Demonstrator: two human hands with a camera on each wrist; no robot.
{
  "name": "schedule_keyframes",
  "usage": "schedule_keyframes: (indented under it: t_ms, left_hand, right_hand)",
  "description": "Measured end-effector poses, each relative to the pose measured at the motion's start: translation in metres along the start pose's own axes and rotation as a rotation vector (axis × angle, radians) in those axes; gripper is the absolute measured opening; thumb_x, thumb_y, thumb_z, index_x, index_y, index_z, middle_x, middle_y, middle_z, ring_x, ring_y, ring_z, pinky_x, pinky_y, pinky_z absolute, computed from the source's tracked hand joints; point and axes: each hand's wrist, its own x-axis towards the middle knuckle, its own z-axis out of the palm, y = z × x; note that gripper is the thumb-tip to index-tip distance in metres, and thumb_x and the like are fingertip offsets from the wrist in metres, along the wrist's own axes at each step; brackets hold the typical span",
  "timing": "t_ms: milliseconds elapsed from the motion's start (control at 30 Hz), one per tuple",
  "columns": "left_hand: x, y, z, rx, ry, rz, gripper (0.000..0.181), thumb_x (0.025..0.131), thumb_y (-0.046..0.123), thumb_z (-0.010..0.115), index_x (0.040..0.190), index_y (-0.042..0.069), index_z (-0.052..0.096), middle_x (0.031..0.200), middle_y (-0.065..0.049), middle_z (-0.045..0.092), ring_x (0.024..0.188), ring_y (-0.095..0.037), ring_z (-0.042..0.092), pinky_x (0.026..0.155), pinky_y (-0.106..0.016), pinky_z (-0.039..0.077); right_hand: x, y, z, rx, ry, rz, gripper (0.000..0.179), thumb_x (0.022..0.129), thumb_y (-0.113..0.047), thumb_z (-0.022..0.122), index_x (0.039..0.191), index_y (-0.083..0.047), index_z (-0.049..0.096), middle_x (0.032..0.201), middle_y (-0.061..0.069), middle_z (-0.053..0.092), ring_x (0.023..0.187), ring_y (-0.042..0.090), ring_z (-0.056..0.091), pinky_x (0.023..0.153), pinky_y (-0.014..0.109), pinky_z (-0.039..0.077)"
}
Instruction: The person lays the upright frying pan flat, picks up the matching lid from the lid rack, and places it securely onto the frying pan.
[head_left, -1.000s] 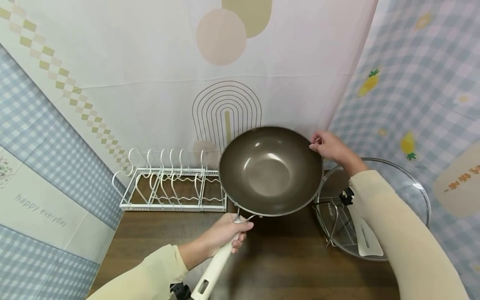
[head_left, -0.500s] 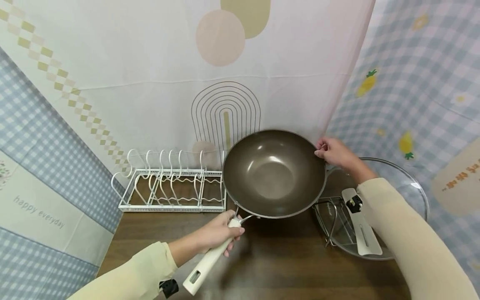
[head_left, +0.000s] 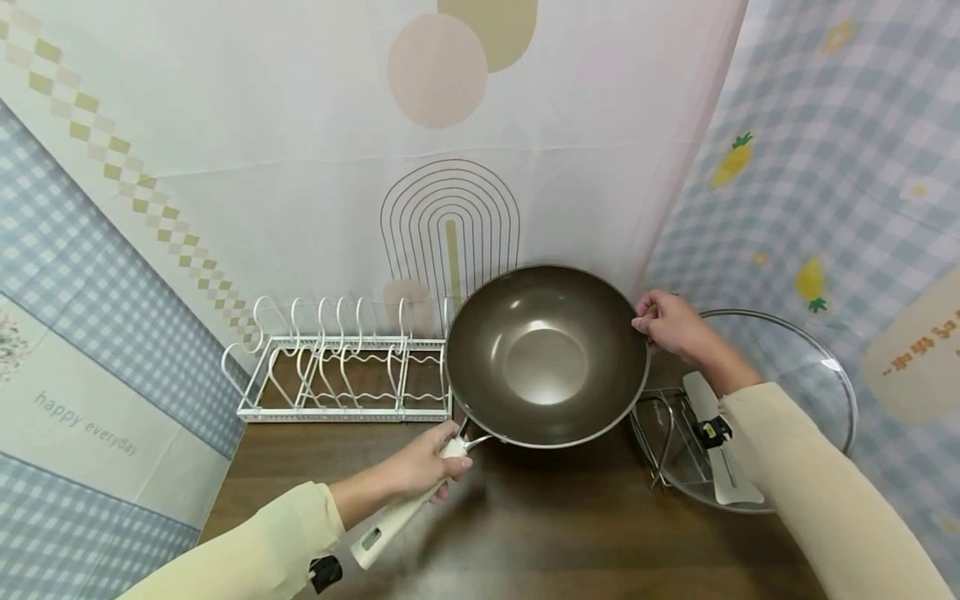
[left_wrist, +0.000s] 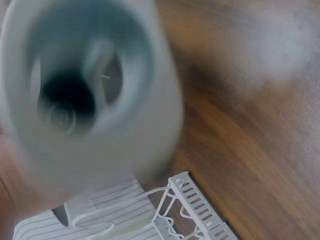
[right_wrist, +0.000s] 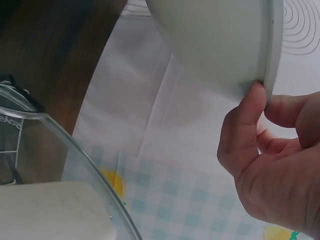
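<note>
A dark brown wok (head_left: 517, 333) with a pale outside is held tilted above the wooden table, its inside facing me. My left hand (head_left: 416, 463) grips its cream handle (head_left: 386, 531) close to the metal fork that joins the pan. In the left wrist view the handle's end (left_wrist: 150, 130) looms large and blurred. On the far right side, my right hand (head_left: 671, 323) pinches the wok's rim between thumb and fingers. From the right wrist view, the wok's pale outer wall (right_wrist: 220, 45) shows, with the fingertips on its edge.
Left of the wok a white wire rack (head_left: 345, 412) with several upright loops stands against the curtain. At the right a glass lid (head_left: 810, 375) leans in a metal stand (head_left: 663, 446), with a cream spatula (head_left: 731, 479) beside it, partly behind my right arm.
The wok has come down slightly and a little to the right, both hands still holding it. The handle's end has swung to the left and upward in view.
</note>
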Motion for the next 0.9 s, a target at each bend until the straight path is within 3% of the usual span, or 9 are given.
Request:
schedule_keyframes:
  t_ms: [267, 400, 533, 800, 900]
  left_hand:
    - [0.002, -0.006, -0.016, 0.251, 0.115, 0.099, 0.025, 0.098, 0.004, 0.065, 0.120, 0.001, 0.055, 0.075, -0.006, 0.056, 0.050, -0.012, 0.051, 0.043, -0.020, 0.041]
    - [0.002, -0.006, -0.022, 0.479, 0.201, 0.150, 0.030, 0.096, 0.009, 0.070, 0.124, 0.004, 0.061, 0.079, -0.005, 0.058, 0.060, -0.012, 0.053, 0.050, -0.025, 0.044]
    - [0.001, -0.004, -0.025, 0.679, 0.289, 0.138, 0.037, 0.096, 0.018, 0.073, 0.129, 0.007, 0.063, 0.084, -0.002, 0.063, 0.068, -0.014, 0.052, 0.056, -0.030, 0.040]
    - [0.000, -0.006, -0.030, 0.865, 0.404, 0.116, 0.041, 0.096, 0.035, 0.073, 0.132, 0.016, 0.066, 0.090, 0.000, 0.070, 0.071, -0.016, 0.059, 0.056, -0.036, 0.043]
    - [0.005, -0.008, -0.031, 0.926, 0.442, 0.127, 0.040, 0.094, 0.041, 0.074, 0.128, 0.019, 0.068, 0.083, 0.002, 0.068, 0.067, -0.015, 0.057, 0.054, -0.036, 0.042]
  right_hand:
    - [-0.017, 0.005, 0.008, 0.167, -0.114, 0.104, 0.021, 0.106, -0.002, 0.050, 0.119, 0.004, 0.035, 0.092, 0.008, 0.044, 0.070, 0.017, 0.055, 0.061, 0.031, 0.055]
    - [-0.024, 0.011, 0.008, 0.192, -0.158, 0.128, 0.020, 0.106, -0.003, 0.048, 0.117, 0.002, 0.032, 0.095, 0.009, 0.045, 0.072, 0.015, 0.059, 0.066, 0.031, 0.060]
    - [-0.029, 0.018, 0.010, 0.227, -0.200, 0.132, 0.020, 0.107, -0.004, 0.048, 0.116, 0.000, 0.030, 0.098, 0.010, 0.046, 0.071, 0.015, 0.062, 0.069, 0.030, 0.062]
    - [-0.037, 0.026, 0.015, 0.283, -0.235, 0.135, 0.020, 0.107, -0.007, 0.048, 0.114, -0.003, 0.029, 0.097, 0.010, 0.046, 0.074, 0.017, 0.064, 0.071, 0.032, 0.062]
    - [-0.043, 0.028, 0.016, 0.309, -0.227, 0.139, 0.022, 0.106, -0.005, 0.050, 0.112, -0.004, 0.029, 0.093, 0.009, 0.048, 0.074, 0.017, 0.064, 0.071, 0.031, 0.063]
